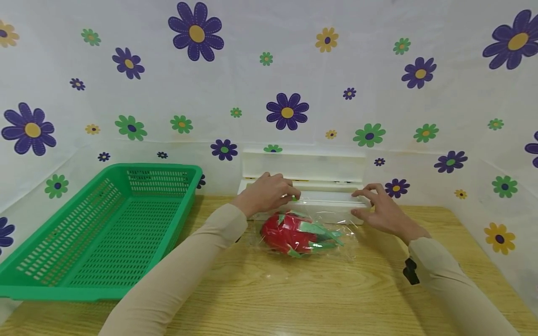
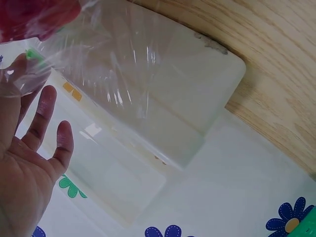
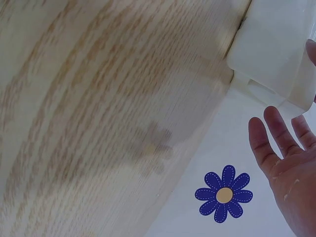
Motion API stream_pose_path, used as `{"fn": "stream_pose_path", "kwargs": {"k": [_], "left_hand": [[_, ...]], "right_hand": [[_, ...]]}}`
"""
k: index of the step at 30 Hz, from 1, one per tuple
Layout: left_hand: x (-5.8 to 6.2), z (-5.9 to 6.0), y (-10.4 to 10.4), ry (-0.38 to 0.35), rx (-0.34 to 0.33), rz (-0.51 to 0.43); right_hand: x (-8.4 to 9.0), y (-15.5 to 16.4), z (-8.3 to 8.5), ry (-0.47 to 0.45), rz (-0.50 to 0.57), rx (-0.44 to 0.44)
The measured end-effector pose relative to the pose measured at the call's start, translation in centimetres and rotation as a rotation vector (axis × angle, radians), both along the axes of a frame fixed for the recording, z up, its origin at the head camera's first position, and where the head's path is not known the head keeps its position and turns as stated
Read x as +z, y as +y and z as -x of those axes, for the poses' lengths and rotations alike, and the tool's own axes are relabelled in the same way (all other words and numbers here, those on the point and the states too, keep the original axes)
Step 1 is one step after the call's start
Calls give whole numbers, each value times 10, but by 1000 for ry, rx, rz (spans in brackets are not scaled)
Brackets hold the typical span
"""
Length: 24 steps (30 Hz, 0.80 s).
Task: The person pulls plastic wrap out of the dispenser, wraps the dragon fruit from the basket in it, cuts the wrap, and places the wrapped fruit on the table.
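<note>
Hiding under clear film (image 1: 336, 233), dragon fruit (image 1: 290, 233), partly blurred.

A glossy clear film (image 1: 336, 233) wraps the dragon fruit (image 1: 290, 233) beside a smooth white plastic dispenser (image 1: 319, 205) on the wood-grain table (image 1: 294, 289).

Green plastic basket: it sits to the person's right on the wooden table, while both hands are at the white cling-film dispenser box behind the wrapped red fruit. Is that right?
Not quite. The head view shows the green plastic basket on the person's left, not right. The rest holds: left hand and right hand are at the white cling-film dispenser box, behind the wrapped red fruit on the wooden table.
</note>
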<state>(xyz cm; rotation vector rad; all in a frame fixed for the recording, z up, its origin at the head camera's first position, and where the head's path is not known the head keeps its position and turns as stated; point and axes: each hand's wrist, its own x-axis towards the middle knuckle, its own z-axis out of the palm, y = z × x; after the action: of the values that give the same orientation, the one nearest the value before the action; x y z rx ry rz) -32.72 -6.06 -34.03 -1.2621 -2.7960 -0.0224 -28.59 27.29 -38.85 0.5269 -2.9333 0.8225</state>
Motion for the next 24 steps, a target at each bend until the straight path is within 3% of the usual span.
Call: {"fn": "stream_pose_path", "kwargs": {"k": [24], "left_hand": [[-2, -4, -6, 57, -2, 23]], "right_hand": [[1, 0, -1, 8, -5, -4]]}}
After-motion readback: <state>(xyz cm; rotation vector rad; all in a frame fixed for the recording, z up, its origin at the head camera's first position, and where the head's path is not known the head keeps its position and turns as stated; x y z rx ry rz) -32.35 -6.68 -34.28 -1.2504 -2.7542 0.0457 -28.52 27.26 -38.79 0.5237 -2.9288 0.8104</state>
